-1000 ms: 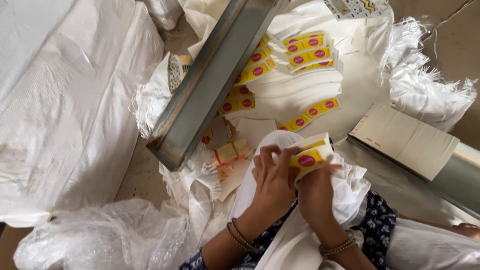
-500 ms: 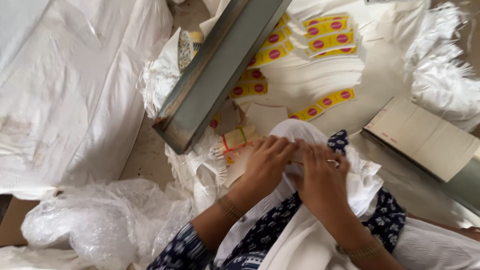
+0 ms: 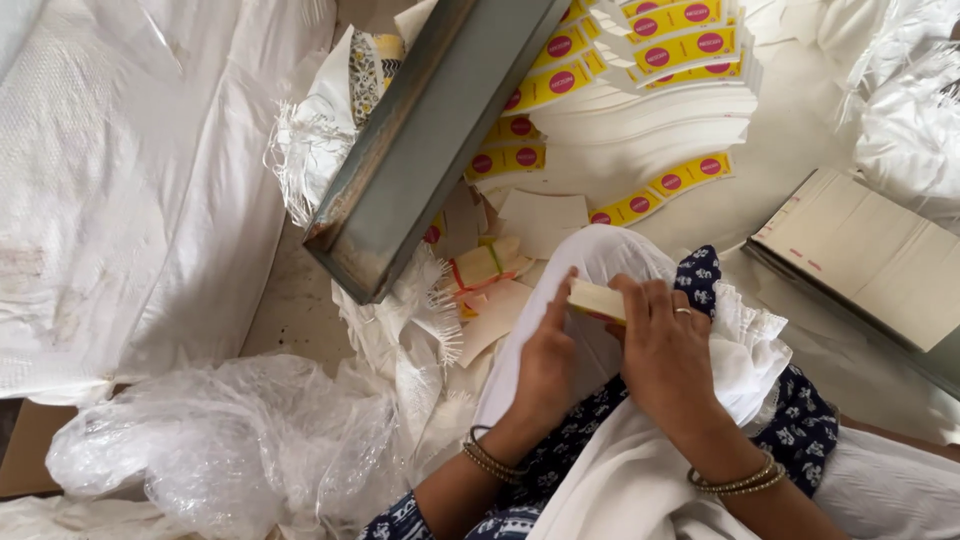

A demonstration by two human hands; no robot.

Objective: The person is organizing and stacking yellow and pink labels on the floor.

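White cloth lap [image 3: 610, 260] unchanged, both hands [image 3: 610, 350] now together, clamped on pale card stack [image 3: 597, 298], labels hidden.

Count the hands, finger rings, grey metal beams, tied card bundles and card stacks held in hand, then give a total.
Hands: 2, left hand, right hand
Finger ring: 1
Grey metal beam: 1
Tied card bundle: 1
Held card stack: 1
Total: 6

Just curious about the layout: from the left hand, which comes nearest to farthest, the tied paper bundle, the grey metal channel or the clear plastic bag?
From the left hand:
1. Tied paper bundle, just above-left.
2. Grey metal channel, farther up.
3. Clear plastic bag, far left, low.
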